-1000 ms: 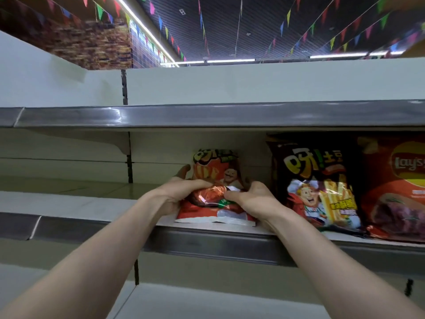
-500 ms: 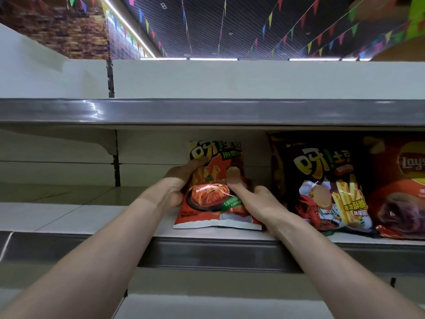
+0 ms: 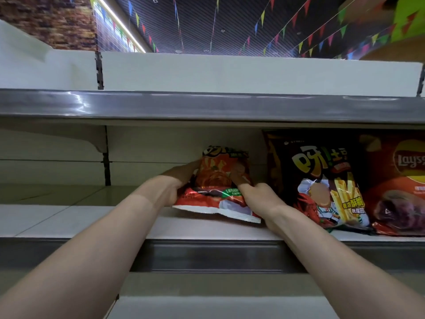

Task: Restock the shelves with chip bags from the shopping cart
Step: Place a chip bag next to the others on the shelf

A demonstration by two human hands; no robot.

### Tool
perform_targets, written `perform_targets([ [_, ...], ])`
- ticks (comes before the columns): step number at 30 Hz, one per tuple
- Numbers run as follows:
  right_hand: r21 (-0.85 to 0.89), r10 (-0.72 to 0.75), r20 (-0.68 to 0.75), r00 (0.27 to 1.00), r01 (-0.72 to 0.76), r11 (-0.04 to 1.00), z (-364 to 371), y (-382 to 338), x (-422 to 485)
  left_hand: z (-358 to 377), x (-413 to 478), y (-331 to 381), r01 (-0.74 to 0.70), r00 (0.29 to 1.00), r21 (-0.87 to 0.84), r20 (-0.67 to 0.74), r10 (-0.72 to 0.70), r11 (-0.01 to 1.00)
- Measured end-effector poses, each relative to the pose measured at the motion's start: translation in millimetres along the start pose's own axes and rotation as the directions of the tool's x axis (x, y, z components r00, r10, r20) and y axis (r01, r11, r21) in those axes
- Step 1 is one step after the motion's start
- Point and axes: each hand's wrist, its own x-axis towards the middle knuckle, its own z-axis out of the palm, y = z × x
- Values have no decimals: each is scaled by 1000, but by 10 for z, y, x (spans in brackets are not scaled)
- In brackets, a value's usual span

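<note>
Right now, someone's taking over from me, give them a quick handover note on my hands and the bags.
Left hand grips the red chip bag at its left edge; right hand grips its right side.
The bag is tilted on the shelf, left of the black fries bag and the Lay's bag.
Done: those two are shelved. Left: stand the red bag up, let go, fetch more; cart out of view.

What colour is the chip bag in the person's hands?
The chip bag is mostly red and orange with a white bottom edge, seen in the head view.
</note>
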Motion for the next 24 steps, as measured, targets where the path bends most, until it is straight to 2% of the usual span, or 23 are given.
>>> perform_targets([
  [3,-25,35,-14,999,-35,999,32,-100,155,76,61,137,-117,993,-33,3,117,993],
  [7,62,58,37,998,-60,996,72,-183,403,186,210,233,-87,996,-30,13,87,996],
  [9,160,69,13,998,-70,985,84,-252,508,224,332,222,-44,999,-78,27,46,996],
  [13,406,65,-61,996,-34,913,184,-323,662,304,511,224,-82,996,-202,2,84,976],
  [15,454,62,-138,989,7,891,212,-300,749,395,553,238,-99,995,-180,15,103,979],
  [19,436,37,-229,973,69,897,187,-231,842,507,698,136,-106,992,-180,44,115,978],
  [24,417,34,-243,969,73,906,150,-169,914,534,818,21,-155,985,-174,43,164,973],
])
